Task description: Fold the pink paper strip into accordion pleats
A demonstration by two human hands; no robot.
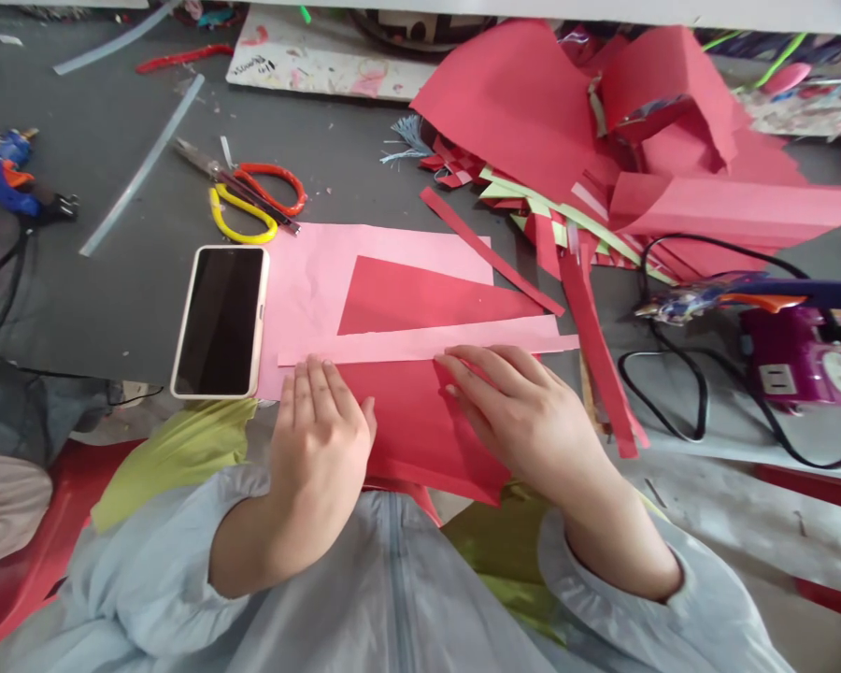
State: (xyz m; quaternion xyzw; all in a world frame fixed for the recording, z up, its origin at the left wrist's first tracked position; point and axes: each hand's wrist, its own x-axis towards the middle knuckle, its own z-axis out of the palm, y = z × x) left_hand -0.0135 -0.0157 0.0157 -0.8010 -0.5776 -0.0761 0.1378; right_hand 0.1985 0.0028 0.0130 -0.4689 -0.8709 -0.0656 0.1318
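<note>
A sheet of red paper point(420, 411) lies before me, its near part reaching past the table's front edge. A pale pink paper strip point(392, 344) runs across it, slightly tilted up to the right. My left hand point(320, 447) lies flat with straight fingers, the tips at the strip's lower edge near its left end. Toward the strip's right end, my right hand point(522, 407) rests with fingers stretched out, touching the lower edge and the red paper. Under these is a larger pink sheet point(308, 280). I see nothing gripped in either hand.
A phone point(220, 322) lies left of the papers, with scissors point(256, 201) and pliers point(214, 168) above. Glue guns point(10, 178) are at both sides, their black cords on the table. Red paper scraps point(533, 112) heap at the back right; loose red strips point(599, 355) lie nearer.
</note>
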